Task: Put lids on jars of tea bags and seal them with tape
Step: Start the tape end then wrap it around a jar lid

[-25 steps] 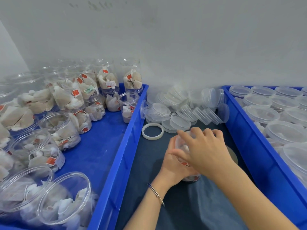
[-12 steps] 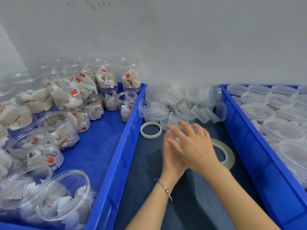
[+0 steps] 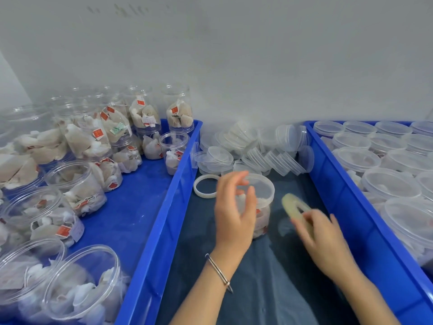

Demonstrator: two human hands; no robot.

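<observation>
Between the two blue bins, on the dark cloth [image 3: 269, 277], your lidded jar [image 3: 262, 202] of tea bags stands upright, and both of your hands have come off it: half a second ago they were clasped together over its top, hiding it, and now the clear lid [image 3: 260, 186] shows pressed flat on the rim. Your left hand [image 3: 234, 207] hovers just in front of the jar's left side with the fingers loosely spread and the thumb apart, holding nothing; whether a fingertip touches the wall is unclear. Your right hand [image 3: 321, 235] has swung out to the right and now pinches the roll of tape [image 3: 297, 209], which lay flat on the cloth half a second ago and is now lifted and tilted on edge just beside the jar; it is blurred by motion. A second, whitish tape ring [image 3: 206, 186] lies flat on the cloth to the left of the jar, where it lay before, and the heap of loose lids [image 3: 253, 148] sits behind against the wall, unchanged. Your left wrist carries a thin metal bangle [image 3: 219, 273]. On your left, the left bin [image 3: 150, 221] holds open jars [image 3: 77, 184] of tea bags; small red tags [image 3: 97, 133] and one green tag [image 3: 117, 129] hang among the bags, but their print is too small to read. On your right, the right bin [image 3: 351, 200] holds capped jars [image 3: 389, 184]. No brand name or other writing can be read anywhere.
</observation>
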